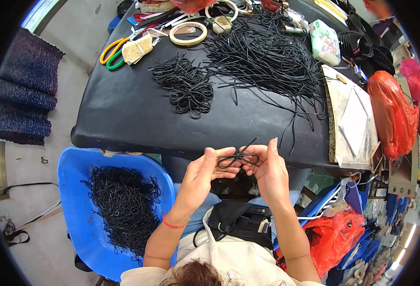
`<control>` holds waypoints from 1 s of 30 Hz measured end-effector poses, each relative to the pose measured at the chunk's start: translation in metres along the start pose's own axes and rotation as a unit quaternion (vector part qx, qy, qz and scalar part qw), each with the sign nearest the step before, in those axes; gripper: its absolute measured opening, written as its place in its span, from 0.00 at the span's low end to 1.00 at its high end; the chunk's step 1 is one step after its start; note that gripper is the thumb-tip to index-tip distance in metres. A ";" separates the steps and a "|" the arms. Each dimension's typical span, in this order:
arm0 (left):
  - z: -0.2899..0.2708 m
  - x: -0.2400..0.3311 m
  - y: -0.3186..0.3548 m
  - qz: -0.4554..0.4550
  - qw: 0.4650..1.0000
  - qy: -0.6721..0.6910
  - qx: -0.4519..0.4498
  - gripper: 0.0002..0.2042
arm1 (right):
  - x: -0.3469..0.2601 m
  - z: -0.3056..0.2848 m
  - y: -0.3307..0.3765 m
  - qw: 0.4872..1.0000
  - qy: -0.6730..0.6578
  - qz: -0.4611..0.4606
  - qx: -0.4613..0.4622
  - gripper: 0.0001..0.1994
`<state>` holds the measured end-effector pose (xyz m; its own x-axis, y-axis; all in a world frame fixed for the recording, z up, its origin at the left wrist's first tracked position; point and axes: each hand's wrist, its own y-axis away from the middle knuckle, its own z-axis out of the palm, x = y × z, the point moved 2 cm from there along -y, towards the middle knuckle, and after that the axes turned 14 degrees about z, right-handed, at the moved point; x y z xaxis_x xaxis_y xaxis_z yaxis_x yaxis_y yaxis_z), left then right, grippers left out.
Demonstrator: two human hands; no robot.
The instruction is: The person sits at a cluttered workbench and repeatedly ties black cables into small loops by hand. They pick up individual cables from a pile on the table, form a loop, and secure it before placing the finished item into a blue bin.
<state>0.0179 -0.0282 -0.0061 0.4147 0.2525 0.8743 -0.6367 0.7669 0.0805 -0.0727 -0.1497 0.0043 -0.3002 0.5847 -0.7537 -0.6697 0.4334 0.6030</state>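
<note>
tabletop (129, 109) strewn with cords (267, 57), blue tub (74, 205) beside; left grip (201, 171) and right grip (273, 176) hold a black bow (239, 156).

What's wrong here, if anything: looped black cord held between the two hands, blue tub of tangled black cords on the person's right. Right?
Wrong side: the head view shows the blue tub of tangled black cords on the person's left. The looped black cord is indeed held between the left hand and right hand.
</note>
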 end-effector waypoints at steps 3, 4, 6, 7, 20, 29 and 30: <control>0.002 -0.001 -0.001 0.009 0.999 -0.047 -0.001 0.20 | -0.002 0.002 0.002 1.000 0.002 -0.003 0.007 0.28; 0.002 -0.002 -0.001 0.011 0.998 -0.059 -0.002 0.17 | -0.002 0.001 0.002 1.000 0.011 -0.005 0.007 0.27; 0.002 -0.005 0.000 0.026 0.999 -0.045 0.012 0.13 | 0.000 0.001 0.001 1.000 0.030 -0.009 0.004 0.24; 0.001 -0.006 0.000 0.034 0.999 -0.038 0.020 0.11 | 0.000 0.002 0.001 0.999 0.044 -0.013 0.005 0.21; -0.030 0.041 -0.068 0.370 0.620 -0.647 0.245 0.14 | -0.075 -0.028 -0.094 0.655 0.508 -0.485 0.279 0.05; 0.036 0.028 -0.047 0.457 0.690 -0.560 -0.040 0.14 | -0.077 -0.005 0.013 0.670 0.532 -0.481 0.193 0.08; 0.037 0.027 -0.047 0.408 0.755 -0.510 -0.060 0.14 | -0.076 -0.005 0.020 0.672 0.526 -0.484 0.196 0.09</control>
<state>0.0352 -0.0789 0.0318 -0.8387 0.1311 0.5286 -0.3205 0.6660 -0.6736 -0.0667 -0.1891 0.0722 -0.3056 -0.8185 -0.4866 -0.7281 0.5302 -0.4345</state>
